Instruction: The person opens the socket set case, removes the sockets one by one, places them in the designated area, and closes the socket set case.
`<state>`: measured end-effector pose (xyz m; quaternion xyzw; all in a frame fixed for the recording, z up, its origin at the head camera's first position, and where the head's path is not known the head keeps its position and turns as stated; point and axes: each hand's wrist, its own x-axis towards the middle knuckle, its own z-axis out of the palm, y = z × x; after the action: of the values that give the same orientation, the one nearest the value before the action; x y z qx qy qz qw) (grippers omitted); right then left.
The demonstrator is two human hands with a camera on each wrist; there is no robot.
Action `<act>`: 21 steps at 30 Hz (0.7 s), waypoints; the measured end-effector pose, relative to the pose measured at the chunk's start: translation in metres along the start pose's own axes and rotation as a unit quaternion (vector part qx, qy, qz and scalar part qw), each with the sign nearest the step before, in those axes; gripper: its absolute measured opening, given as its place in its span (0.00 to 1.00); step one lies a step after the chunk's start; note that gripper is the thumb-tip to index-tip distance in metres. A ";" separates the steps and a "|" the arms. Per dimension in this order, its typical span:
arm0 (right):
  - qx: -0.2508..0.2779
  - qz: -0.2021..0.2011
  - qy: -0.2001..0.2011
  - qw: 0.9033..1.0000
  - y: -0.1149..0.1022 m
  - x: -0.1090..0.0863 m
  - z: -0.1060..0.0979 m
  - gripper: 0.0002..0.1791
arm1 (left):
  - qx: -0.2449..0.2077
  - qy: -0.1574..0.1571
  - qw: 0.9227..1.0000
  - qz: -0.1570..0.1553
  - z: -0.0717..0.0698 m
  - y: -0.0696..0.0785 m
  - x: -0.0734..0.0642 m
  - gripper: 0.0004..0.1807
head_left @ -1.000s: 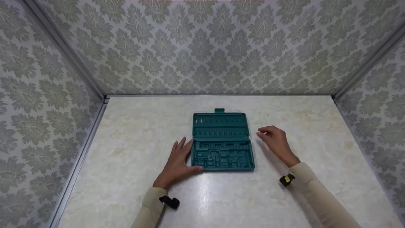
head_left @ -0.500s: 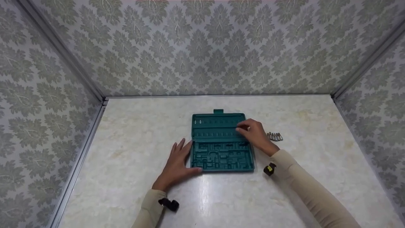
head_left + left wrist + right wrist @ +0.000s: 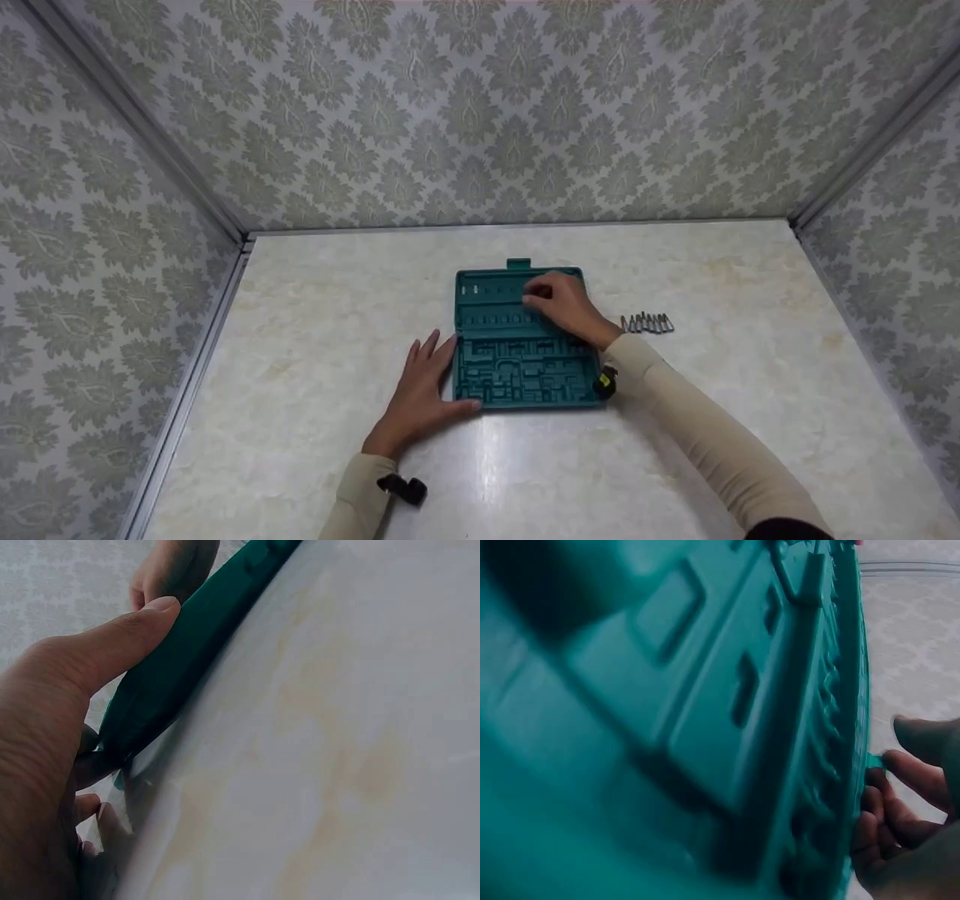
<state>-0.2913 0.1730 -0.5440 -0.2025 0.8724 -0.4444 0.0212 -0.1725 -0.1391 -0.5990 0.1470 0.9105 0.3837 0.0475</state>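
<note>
A green plastic tool case (image 3: 459, 371) lies unfolded on the table, its lid with rows of small slots at the back and its moulded tray in front. My left hand (image 3: 418, 401) braces the front left corner, fingers spread along the left side. In the left wrist view its thumb (image 3: 127, 641) presses the case's front wall (image 3: 199, 637). My right hand (image 3: 566, 304) is over the right half of the lid, thumb and fingers curled close together; I cannot tell whether they hold something. Two small pale pieces (image 3: 475, 289) sit in the lid's upper left slots.
Several small metal screwdriver bits (image 3: 651, 323) lie in a row on the table to the right of the case, partly behind my right wrist. The pale marbled table (image 3: 315, 300) is bordered by patterned walls (image 3: 480, 112) at the back and sides.
My right hand has moved left from the table beside the case to over the lid, uncovering the row of bits. The left hand and the case have stayed in place.
</note>
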 end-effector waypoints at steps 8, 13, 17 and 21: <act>-0.004 -0.014 -0.029 0.999 -0.008 0.022 0.015 0.17 | 0.003 0.000 1.000 0.005 0.001 -0.002 0.000 0.69; -0.007 -0.032 -0.047 0.998 -0.015 0.034 0.023 0.16 | -0.002 -0.002 1.000 -0.001 0.001 -0.002 0.000 0.69; -0.022 -0.040 -0.052 0.998 -0.019 0.045 0.029 0.16 | -0.007 -0.003 1.000 -0.009 0.001 -0.001 0.000 0.69; -0.033 -0.036 -0.060 0.997 -0.013 0.057 0.038 0.16 | -0.008 -0.005 1.000 -0.015 0.001 -0.001 -0.001 0.69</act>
<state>-0.3316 0.1160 -0.5485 -0.2606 0.8761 -0.4025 0.0507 -0.1722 -0.1396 -0.6005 0.1352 0.9093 0.3892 0.0590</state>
